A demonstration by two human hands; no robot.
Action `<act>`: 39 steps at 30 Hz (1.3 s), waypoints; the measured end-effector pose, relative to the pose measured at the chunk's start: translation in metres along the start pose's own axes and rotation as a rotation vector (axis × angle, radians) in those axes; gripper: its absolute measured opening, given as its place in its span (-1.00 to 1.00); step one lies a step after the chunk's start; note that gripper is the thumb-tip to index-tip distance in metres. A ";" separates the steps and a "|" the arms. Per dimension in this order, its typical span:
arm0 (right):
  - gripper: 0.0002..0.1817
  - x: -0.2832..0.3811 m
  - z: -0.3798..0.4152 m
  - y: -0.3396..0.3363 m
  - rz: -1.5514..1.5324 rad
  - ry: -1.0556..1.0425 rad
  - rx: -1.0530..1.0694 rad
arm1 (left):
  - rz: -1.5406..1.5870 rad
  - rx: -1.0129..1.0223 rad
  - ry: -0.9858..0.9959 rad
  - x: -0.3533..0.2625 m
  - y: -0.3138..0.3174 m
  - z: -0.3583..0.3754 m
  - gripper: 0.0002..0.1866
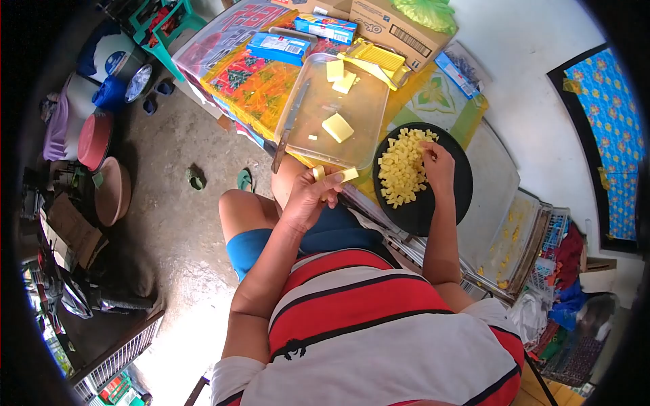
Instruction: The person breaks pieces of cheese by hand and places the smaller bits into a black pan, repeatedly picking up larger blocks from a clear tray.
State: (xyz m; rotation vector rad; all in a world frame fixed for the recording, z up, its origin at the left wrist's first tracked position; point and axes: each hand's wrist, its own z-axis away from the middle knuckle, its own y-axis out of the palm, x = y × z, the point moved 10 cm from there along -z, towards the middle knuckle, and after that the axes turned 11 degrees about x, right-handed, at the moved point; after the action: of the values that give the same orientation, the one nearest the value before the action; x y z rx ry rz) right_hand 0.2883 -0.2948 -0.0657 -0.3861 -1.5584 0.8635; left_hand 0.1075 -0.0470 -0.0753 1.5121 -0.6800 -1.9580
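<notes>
My left hand point(313, 197) is closed around pale yellow cheese sticks point(348, 174), whose ends poke out past the fingers, in front of a clear plastic tray point(378, 128). My right hand point(440, 166) reaches over a round black tray point(458, 179), fingertips pinched together at the edge of a heap of small cheese cubes point(403, 166). Whatever is between those fingertips is hidden. On the plastic tray lie a larger cheese block point(337, 127), smaller cheese pieces point(344, 82) and a knife point(291, 122), its handle jutting over the near left edge.
Behind the plastic tray are a yellow slicer-like tool point(379, 59), blue boxes point(279, 47) and a cardboard carton point(389, 30). A metal sheet tray point(511, 237) with yellow residue sits to the right. Basins point(112, 191) and slippers point(196, 178) are on the floor at left.
</notes>
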 end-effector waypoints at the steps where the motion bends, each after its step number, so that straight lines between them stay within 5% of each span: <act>1: -0.73 0.002 0.001 -0.001 0.010 -0.006 -0.002 | 0.002 -0.003 0.000 0.000 0.000 0.000 -0.86; 8: -0.76 0.035 0.014 0.002 -0.191 -0.089 -0.012 | 0.005 -0.006 -0.001 0.000 0.000 0.000 -0.86; 13: -0.70 0.100 0.047 0.069 -0.890 -0.099 0.560 | -0.024 0.012 -0.014 0.002 0.004 -0.002 -0.86; 19: -0.71 0.133 0.064 0.091 -1.047 -0.129 0.695 | -0.073 0.052 0.001 0.002 0.008 -0.003 -0.86; 34: -0.77 0.124 0.069 0.097 -1.175 -0.045 0.732 | -0.067 0.061 -0.017 0.002 0.011 0.001 -0.84; 39: -0.76 0.090 0.039 0.056 -0.889 -0.050 0.388 | -0.054 0.043 -0.011 0.000 0.010 0.001 -0.87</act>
State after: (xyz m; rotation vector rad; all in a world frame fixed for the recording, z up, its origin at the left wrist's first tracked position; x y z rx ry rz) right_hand 0.2207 -0.2073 -0.0410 0.5844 -1.3586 0.4412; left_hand 0.1074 -0.0538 -0.0679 1.5619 -0.6965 -2.0049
